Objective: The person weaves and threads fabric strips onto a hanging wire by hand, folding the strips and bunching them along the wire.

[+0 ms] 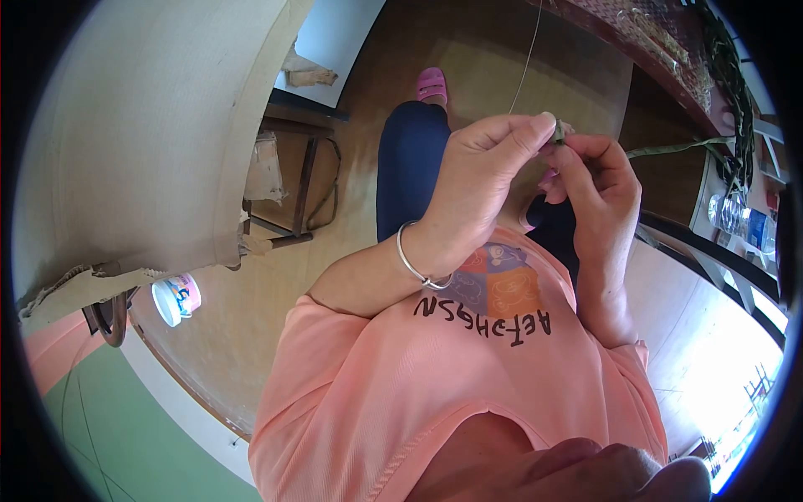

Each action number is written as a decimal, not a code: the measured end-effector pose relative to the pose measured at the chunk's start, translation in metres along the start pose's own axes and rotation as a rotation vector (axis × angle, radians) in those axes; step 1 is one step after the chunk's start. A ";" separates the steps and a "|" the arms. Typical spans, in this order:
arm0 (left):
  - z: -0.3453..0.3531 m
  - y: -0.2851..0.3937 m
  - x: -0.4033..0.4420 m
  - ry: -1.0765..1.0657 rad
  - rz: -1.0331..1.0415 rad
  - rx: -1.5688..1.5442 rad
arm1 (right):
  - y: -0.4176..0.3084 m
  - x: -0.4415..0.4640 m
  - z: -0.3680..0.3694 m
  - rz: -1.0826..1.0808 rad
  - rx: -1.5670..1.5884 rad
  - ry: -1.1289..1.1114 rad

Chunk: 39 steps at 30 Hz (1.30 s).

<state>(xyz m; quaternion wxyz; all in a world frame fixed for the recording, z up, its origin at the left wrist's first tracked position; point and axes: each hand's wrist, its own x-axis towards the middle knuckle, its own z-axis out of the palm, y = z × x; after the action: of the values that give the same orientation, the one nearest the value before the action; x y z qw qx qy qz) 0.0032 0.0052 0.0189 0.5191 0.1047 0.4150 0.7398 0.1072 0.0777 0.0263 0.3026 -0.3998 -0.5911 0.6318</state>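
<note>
My left hand (489,171), with a silver bangle (410,259) at its wrist, is closed in a pinch between thumb and index finger. Held between its fingertips is a small folded piece of a green, leaf-like strip (558,132). My right hand (604,184) pinches at the same piece from the other side, fingers curled. From behind the right hand, a length of green strip (677,150) runs rightward to a hanging bundle of dark green braided strips (736,88). A thin pale strand (527,63) rises from behind my left hand. The fingertips partly hide the folded piece.
A large cardboard sheet (159,117) fills the left. Below it a white labelled tub (176,299) is on the floor, near a dark-framed stool (305,192). A reddish surface (623,21) bears straw-like material at upper right. A plastic bottle (740,219) lies at far right.
</note>
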 end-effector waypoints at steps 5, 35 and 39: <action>0.001 0.003 -0.003 0.005 -0.028 -0.033 | 0.001 0.001 -0.001 0.008 0.017 0.005; -0.012 0.005 0.004 -0.017 0.347 0.537 | -0.004 -0.008 -0.004 0.016 -0.061 -0.089; -0.011 0.010 -0.001 -0.048 0.239 0.510 | -0.002 -0.010 -0.004 0.021 -0.077 -0.108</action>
<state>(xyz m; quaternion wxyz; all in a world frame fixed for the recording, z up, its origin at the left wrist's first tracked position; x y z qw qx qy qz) -0.0097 -0.0026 0.0195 0.3946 0.2976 0.5600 0.6649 0.1153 0.0712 0.0301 0.2481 -0.3828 -0.6263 0.6322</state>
